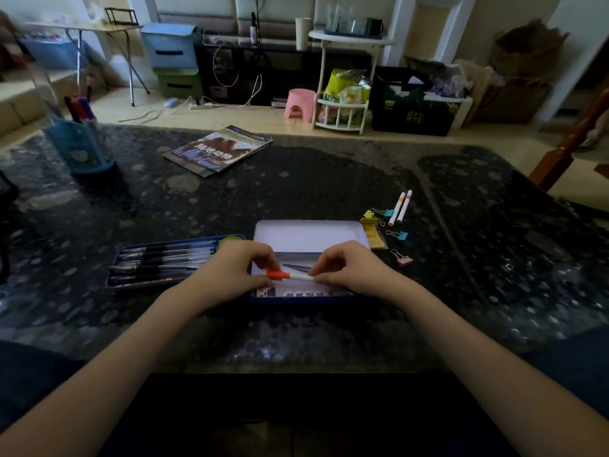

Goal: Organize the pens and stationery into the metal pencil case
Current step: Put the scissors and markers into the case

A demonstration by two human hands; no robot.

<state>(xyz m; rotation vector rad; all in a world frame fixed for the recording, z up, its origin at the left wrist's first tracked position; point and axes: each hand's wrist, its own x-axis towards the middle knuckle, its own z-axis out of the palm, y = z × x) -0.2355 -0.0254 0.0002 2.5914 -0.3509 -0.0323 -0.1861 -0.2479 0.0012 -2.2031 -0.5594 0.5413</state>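
Observation:
An open metal pencil case (309, 234) lies in the middle of the dark table, its white lid raised at the back. Over its tray, both hands hold a white marker with a red cap (290, 276) level. My left hand (230, 272) pinches the red-capped end and my right hand (349, 268) pinches the white end. A thin metal tool (296, 267) lies in the tray behind the marker. To the left, a blue tin tray (171, 260) holds several black pens. Two white markers (400, 207) lie at the right with coloured binder clips (400, 235) and a yellow packet (374, 234).
A blue pen holder (80, 145) with markers stands at the far left of the table. A stack of magazines (219, 150) lies at the back centre. The table's front edge (296, 367) runs below my forearms. Furniture and a pink stool (300, 103) are on the floor beyond.

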